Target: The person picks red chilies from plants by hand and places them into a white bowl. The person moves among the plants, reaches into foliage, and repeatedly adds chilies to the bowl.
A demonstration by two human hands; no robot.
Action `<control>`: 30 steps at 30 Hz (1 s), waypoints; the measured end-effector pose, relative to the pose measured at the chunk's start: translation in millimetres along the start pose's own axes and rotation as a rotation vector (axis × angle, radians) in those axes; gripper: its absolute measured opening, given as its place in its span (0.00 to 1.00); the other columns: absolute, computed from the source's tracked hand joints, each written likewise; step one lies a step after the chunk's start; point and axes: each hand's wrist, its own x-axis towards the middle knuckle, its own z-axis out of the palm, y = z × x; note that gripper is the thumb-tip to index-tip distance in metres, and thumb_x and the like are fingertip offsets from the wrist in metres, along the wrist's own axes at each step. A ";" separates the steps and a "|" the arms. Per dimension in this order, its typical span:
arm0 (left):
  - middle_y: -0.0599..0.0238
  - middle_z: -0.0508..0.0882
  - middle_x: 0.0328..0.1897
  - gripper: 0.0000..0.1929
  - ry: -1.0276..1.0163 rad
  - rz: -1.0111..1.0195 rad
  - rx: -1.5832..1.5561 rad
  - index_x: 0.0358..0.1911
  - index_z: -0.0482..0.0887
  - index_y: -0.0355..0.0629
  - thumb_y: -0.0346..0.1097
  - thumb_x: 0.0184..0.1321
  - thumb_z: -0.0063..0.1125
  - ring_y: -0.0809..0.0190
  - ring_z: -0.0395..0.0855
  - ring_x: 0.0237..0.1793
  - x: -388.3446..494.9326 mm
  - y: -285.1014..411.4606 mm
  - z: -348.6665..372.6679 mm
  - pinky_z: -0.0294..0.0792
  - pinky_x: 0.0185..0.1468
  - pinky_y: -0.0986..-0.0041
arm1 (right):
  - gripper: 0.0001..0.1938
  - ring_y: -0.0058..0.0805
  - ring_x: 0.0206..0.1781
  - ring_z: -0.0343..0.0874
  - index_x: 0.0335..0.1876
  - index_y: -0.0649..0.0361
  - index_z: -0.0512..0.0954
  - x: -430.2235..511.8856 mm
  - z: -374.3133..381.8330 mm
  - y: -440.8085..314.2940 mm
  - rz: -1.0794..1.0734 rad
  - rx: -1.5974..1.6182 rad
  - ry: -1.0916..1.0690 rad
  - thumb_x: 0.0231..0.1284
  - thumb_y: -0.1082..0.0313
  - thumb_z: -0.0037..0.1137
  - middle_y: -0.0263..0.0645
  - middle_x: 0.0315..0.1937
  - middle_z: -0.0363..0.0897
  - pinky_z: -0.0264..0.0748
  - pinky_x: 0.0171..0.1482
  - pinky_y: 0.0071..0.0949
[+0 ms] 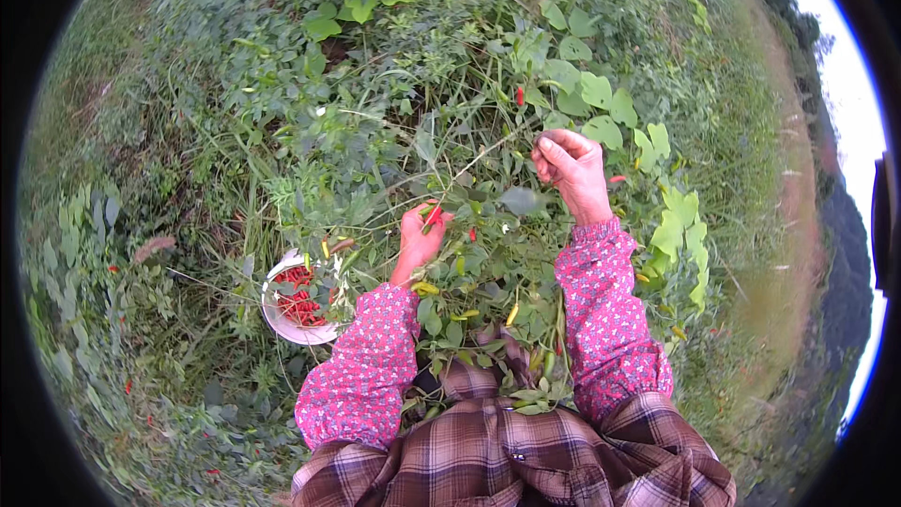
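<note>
My left hand (420, 236) is curled around a few chili peppers, with a red chili pepper (433, 215) and a bit of green showing at the fingers. A thin pale stem (482, 153) rises from near this hand towards the right. At its upper end is my right hand (574, 172), thumb and fingers pinched together; whether anything small is between them is unclear. Chili plants with leaves and white flowers surround both hands. A red chili pepper (520, 96) hangs above the right hand, and a yellow chili pepper (512, 314) hangs low between my forearms.
A white bowl-like container (292, 332) holding many red chili peppers (301, 304) stands in the plants left of my left forearm, partly covered by leaves. Broad-leaved vines (679, 215) grow at the right. Weeds and grass (211, 176) fill the ground around.
</note>
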 end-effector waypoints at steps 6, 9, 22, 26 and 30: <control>0.51 0.80 0.25 0.08 0.012 0.130 0.325 0.34 0.81 0.39 0.31 0.50 0.55 0.50 0.79 0.28 -5.9 6.3 2.7 0.68 0.33 0.69 | 0.05 0.22 0.24 0.75 0.29 0.69 0.78 -38.3 54.7 -40.7 -0.281 -0.301 -0.284 0.50 0.74 0.55 0.38 0.25 0.78 0.71 0.27 0.22; 0.52 0.79 0.23 0.11 -0.016 0.234 0.099 0.34 0.79 0.38 0.28 0.43 0.56 0.49 0.77 0.26 -3.5 -16.2 8.3 0.67 0.31 0.67 | 0.09 0.42 0.26 0.76 0.26 0.71 0.74 -27.6 81.2 -17.0 -0.340 -0.799 -0.592 0.44 0.71 0.57 0.51 0.23 0.75 0.73 0.31 0.30; 0.49 0.77 0.23 0.09 -0.055 0.235 0.444 0.30 0.78 0.38 0.27 0.41 0.57 0.43 0.75 0.26 8.2 -3.5 10.2 0.66 0.30 0.62 | 0.07 0.32 0.36 0.72 0.22 0.56 0.79 -26.8 85.8 42.5 -0.460 -1.780 -0.197 0.35 0.64 0.54 0.39 0.26 0.73 0.67 0.33 0.30; 0.48 0.77 0.25 0.08 -0.118 0.261 0.466 0.29 0.78 0.38 0.26 0.42 0.56 0.43 0.75 0.27 12.3 0.3 4.6 0.66 0.31 0.62 | 0.10 0.32 0.41 0.65 0.24 0.55 0.79 -22.7 82.7 45.8 -0.648 -1.912 -0.203 0.38 0.59 0.52 0.36 0.30 0.71 0.60 0.40 0.31; 0.47 0.78 0.27 0.09 -0.147 0.289 0.474 0.32 0.78 0.37 0.26 0.44 0.56 0.42 0.76 0.28 12.6 10.8 10.5 0.67 0.33 0.63 | 0.08 0.31 0.38 0.66 0.19 0.51 0.79 -27.8 71.2 43.8 -0.565 -1.959 -0.347 0.38 0.58 0.52 0.30 0.21 0.74 0.58 0.42 0.33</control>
